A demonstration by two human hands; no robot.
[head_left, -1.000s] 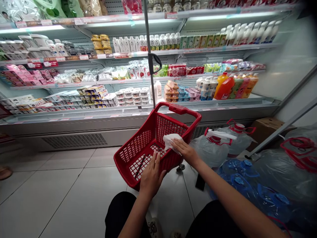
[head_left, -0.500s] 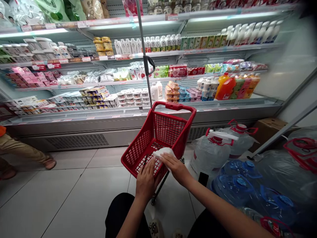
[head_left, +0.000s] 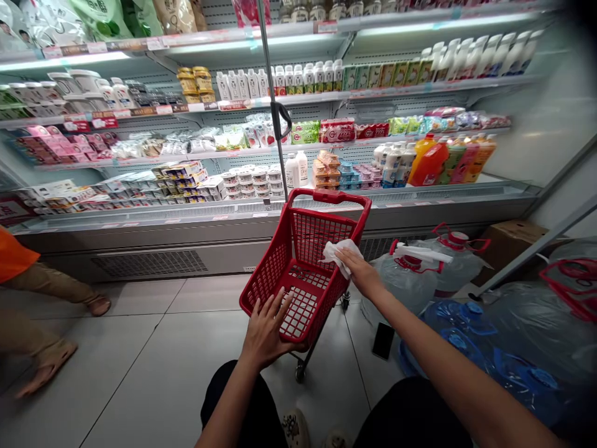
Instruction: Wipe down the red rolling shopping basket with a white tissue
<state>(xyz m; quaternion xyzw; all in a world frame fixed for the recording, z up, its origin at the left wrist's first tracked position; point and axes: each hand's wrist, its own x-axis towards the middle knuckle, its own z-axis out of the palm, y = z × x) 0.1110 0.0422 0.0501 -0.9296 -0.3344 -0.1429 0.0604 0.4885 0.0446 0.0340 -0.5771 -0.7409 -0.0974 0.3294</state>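
A red plastic shopping cart (head_left: 265, 277) with latticed sides stands on the floor before me, its basket tilted toward me. My left hand (head_left: 267, 330) rests with spread fingers on the basket's near rim and holds nothing. On the cart's right upper edge, my right hand (head_left: 357, 267) presses a crumpled white cloth (head_left: 336, 252), which may be a paper wipe. The fingers lie over the cloth and cover part of it. Inside the basket only the latticed red bottom (head_left: 298, 311) shows.
Behind the cart runs a refrigerated display case (head_left: 224, 249) stocked with dairy goods and drinks. Large water jugs (head_left: 405, 280) crowd the right side, with a black phone (head_left: 383, 341) on the floor beside them. At the far left a person in orange (head_left: 16, 255) is walking.
My right hand has moved up and right with the cloth, from the basket's near part to its right edge. My left hand has spread its fingers. The person at left has come further into view.
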